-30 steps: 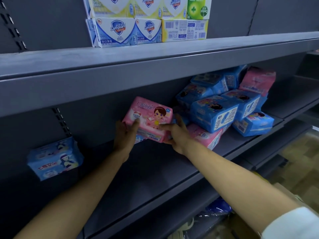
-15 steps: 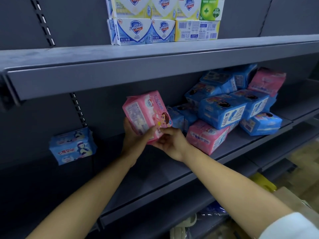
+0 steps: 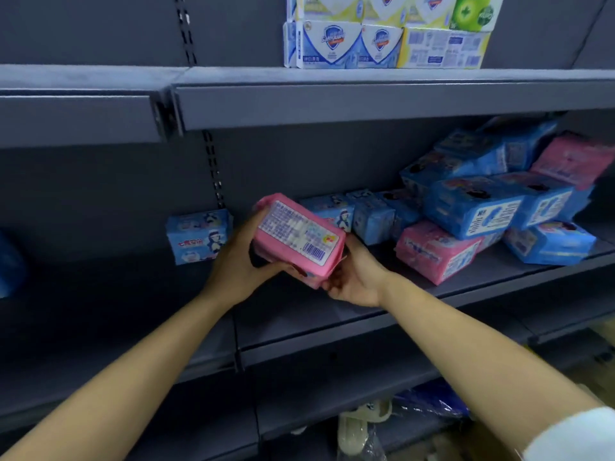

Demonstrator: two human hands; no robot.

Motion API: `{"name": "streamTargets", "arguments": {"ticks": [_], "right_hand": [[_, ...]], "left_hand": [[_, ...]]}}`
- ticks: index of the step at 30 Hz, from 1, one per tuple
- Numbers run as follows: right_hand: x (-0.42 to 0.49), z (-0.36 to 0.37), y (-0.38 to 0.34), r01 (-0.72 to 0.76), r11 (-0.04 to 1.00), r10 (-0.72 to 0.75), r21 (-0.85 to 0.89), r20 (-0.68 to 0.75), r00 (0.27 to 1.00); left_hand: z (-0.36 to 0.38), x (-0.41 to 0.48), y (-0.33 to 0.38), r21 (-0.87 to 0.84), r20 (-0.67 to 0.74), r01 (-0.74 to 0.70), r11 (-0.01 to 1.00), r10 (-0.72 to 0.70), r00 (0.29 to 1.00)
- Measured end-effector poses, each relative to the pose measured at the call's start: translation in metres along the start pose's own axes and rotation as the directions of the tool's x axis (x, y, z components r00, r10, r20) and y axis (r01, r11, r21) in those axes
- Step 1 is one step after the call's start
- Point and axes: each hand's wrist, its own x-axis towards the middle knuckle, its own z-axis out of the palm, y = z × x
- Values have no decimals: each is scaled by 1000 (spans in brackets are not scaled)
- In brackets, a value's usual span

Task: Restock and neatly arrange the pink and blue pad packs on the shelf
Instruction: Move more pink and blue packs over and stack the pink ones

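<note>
Pink pack (image 3: 298, 239) is held in both hands, up off the shelf (image 3: 332, 314), in front of its mid section. Its long axis runs diagonally in view, upper-left to lower-right, w/ the upper-left end further back toward the shelf wall and the lower-right end nearer the camera. The back label faces up at the camera: white print panel, barcode at the lower-right end. The printed front isn't visible. L hand (image 3: 239, 264) grips the pack's left end, fingers curled under and round it, thumb side up by the top corner. R hand (image 3: 352, 277) cups the lower-right end from below, fingers wrapped under the pack, so both are closed on it. Just left of the L hand a blue pack (image 3: 198, 236) stands upright against the back wall, front facing out. Behind and right of the held pack, a short row of blue packs (image 3: 369, 216) also stands along the wall. Further right is a loose pile (image 3: 476, 207) of blue packs, tilted at mixed angles, w/ a 2nd pink pack (image 3: 436, 251) lying at its base near the shelf edge and a 3rd pink one (image 3: 572, 159) on top at far right. Top shelf (image 3: 366, 101) carries stacked soap boxes (image 3: 382, 44).
</note>
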Motion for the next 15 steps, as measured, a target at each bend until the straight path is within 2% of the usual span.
{"name": "streamTargets", "arguments": {"ticks": [4, 6, 8, 11, 13, 15], "right_hand": [[6, 30, 3, -92, 949, 87, -302, -29, 996], [12, 48, 7, -66, 908, 39, -413, -75, 996], [18, 68, 12, 51, 902, -110, -429, -112, 988], [25, 102, 15, 320, 899, -374, -298, -144, 916], [26, 124, 15, 447, 840, -489, -308, -74, 869], [26, 143, 18, 535, 704, -564, -466, 91, 821]], "left_hand": [[-28, -18, -13, -7, -86, 100, 995, -100, 991], [-44, -26, -20, 20, -111, 166, 986, -163, 980], [-59, -34, -26, 49, -120, 201, 978, -194, 974], [-77, -42, -33, 81, -169, 263, 961, -247, 954], [-93, -46, -38, 99, -223, 318, 943, -291, 931], [-113, -51, -42, 111, -242, 361, 926, -328, 913]]}}
